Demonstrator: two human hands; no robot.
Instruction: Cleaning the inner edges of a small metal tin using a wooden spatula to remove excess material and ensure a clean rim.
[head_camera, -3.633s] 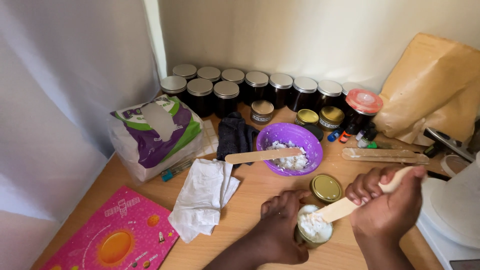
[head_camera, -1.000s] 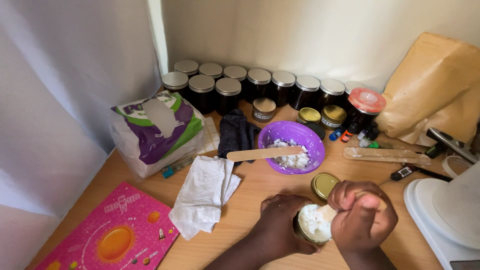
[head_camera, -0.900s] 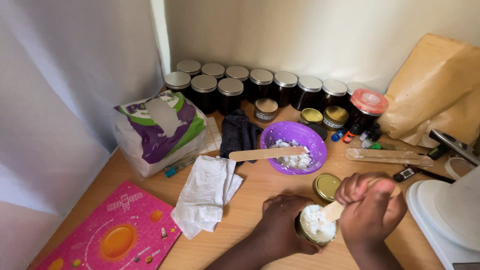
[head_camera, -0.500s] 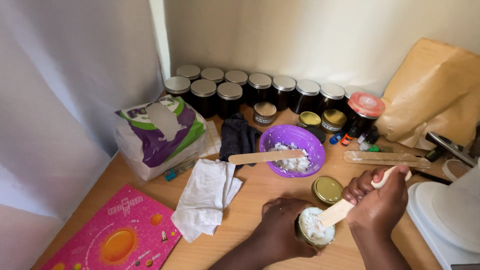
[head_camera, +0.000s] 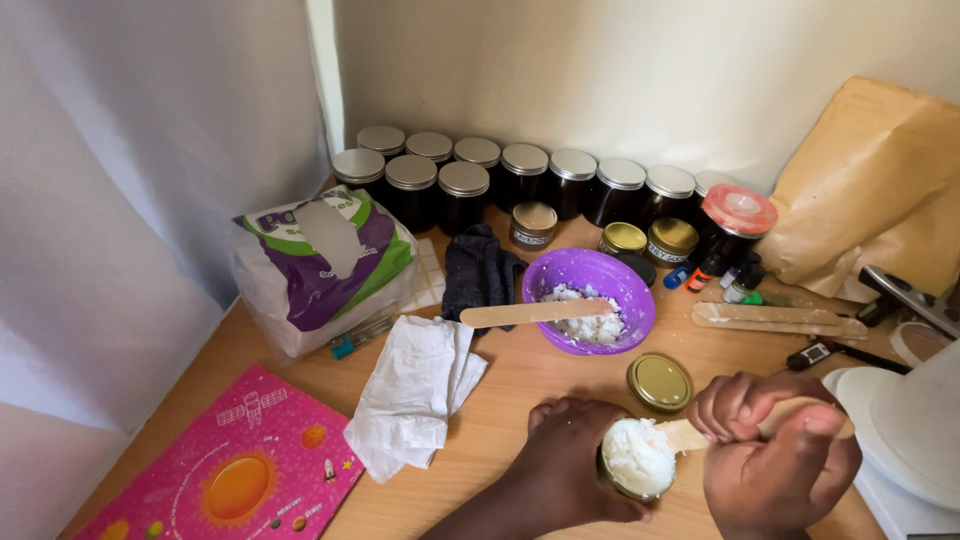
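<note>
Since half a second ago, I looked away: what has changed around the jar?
The right hand has drawn in toward the small glass jar of white cream, curling over its flat wooden stick. The left hand still grips the jar. The purple plastic bowl and gold metal lid have not moved.

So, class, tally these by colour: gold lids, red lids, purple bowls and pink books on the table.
Gold lids: 3
Red lids: 1
Purple bowls: 1
Pink books: 1
Total: 6
</note>
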